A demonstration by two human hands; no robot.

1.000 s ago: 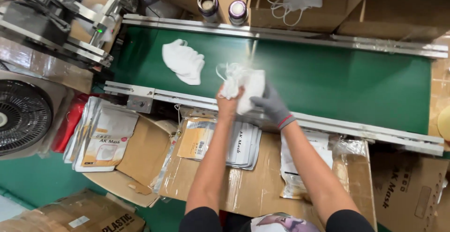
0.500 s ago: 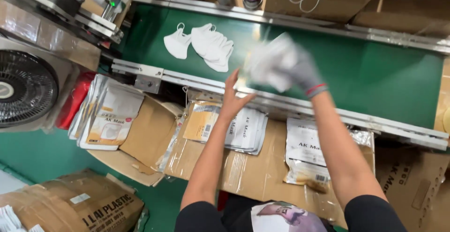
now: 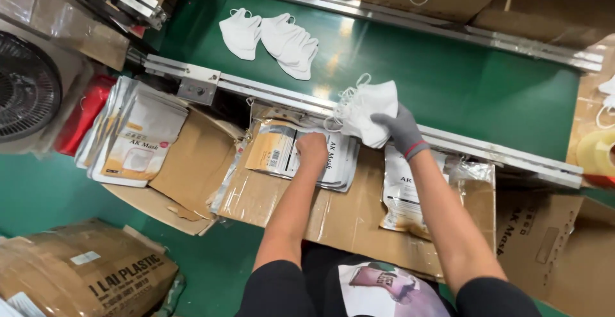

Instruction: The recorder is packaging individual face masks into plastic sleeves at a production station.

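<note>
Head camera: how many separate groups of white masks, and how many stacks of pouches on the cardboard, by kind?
Masks lying on the green belt: 2 groups, one single and one overlapped pile
Masks held in the gloved right hand: 1 bunch
Pouch stacks: 3, left, middle under the left hand, right
Total: 6

The right hand [image 3: 398,130], in a grey glove, grips a bundle of white masks [image 3: 366,109] at the green conveyor belt [image 3: 461,80] edge. The bare left hand [image 3: 312,147] rests on a stack of flat pouches [image 3: 282,154] lying on cardboard [image 3: 346,214]. More white masks [image 3: 272,35] lie on the belt.
</note>
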